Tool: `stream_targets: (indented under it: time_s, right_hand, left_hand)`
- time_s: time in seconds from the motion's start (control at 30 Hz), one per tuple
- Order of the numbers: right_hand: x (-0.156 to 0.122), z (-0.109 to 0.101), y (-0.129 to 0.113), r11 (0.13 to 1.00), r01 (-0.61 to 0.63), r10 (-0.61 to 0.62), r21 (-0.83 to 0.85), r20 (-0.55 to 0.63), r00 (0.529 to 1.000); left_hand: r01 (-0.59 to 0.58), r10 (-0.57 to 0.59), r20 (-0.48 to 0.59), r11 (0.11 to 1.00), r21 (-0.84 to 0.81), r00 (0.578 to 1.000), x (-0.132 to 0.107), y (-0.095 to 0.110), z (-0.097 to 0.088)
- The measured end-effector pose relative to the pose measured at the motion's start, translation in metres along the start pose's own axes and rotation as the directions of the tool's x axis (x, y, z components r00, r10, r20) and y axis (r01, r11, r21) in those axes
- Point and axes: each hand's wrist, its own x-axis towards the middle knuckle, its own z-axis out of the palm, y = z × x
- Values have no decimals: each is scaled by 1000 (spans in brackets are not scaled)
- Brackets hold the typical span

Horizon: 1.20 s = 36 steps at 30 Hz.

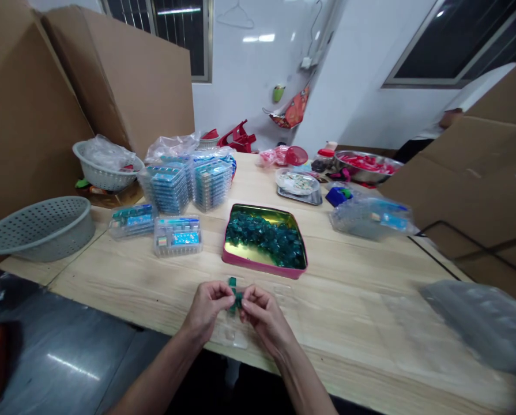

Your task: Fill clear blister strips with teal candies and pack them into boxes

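Note:
At the front of the table, my left hand [206,308] pinches a narrow green see-through plastic piece [232,284] between thumb and fingertips. Close against it, my right hand [267,316] is closed on a small dark green plastic piece [239,300]. Whether the two pieces are joined cannot be made out. Beneath both hands lies a clear plastic blister tray [236,335], partly covered by them. Just beyond stands a pink-rimmed tin [264,266] with a gold inside, holding a heap of small green plastic pieces [264,233].
Filled clear cases [179,236] and stacks of blister packs [169,187] stand left of the tin. A grey basket [63,225] sits at the left edge. To the right are more clear trays [478,317], a cardboard box [469,173] and a metal bowl [365,167] of red items.

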Motion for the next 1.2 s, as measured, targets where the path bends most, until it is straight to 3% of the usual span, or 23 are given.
stream_targets:
  time_s: [0.27,0.33,0.4,0.5,0.6,0.67,0.73,0.83,0.9,1.0,1.1,1.17,1.2]
  right_hand:
    - [1,-10,2,974,-26,21,-226,-24,999]
    - [2,-13,8,946,-34,24,-321,-33,999]
    - [3,-16,14,890,-16,-2,-455,-39,999]
    - [6,-18,19,713,47,-83,-700,-18,996]
    - [7,-16,19,437,109,-173,-893,35,984]
    - [8,-13,17,291,123,-203,-949,65,977]
    - [8,-11,17,211,125,-206,-969,81,975]
    - [6,-9,19,170,135,-207,-976,99,973]
    - [4,-9,21,170,154,-217,-973,115,969]
    - [6,-13,14,256,202,-210,-945,150,966]
    - [22,-19,-12,373,258,-237,-891,177,955]
    - [44,-20,-36,327,285,-314,-901,181,932]
    - [59,-19,-47,240,272,-336,-932,183,924]
  left_hand:
    - [3,-7,25,988,153,1000,0,-11,-12]
    - [-36,33,13,954,298,999,-4,-17,-14]
    - [-84,85,20,865,494,996,-8,-23,-16]
    - [-139,133,65,678,722,989,-16,-29,-15]
    - [-174,156,107,516,839,982,-20,-32,-15]
    - [-180,140,130,447,876,982,-20,-32,-15]
    - [-172,129,129,421,891,983,-19,-30,-16]
    - [-199,180,129,449,871,975,-18,-25,-15]
    - [-258,186,192,463,848,964,-19,-24,-14]
    - [-306,140,272,454,837,952,-19,-24,-11]
    - [-294,119,269,442,847,956,-16,-25,-12]
    - [-294,126,266,433,852,956,-13,-26,-14]
    - [-302,141,268,431,850,953,-11,-26,-16]
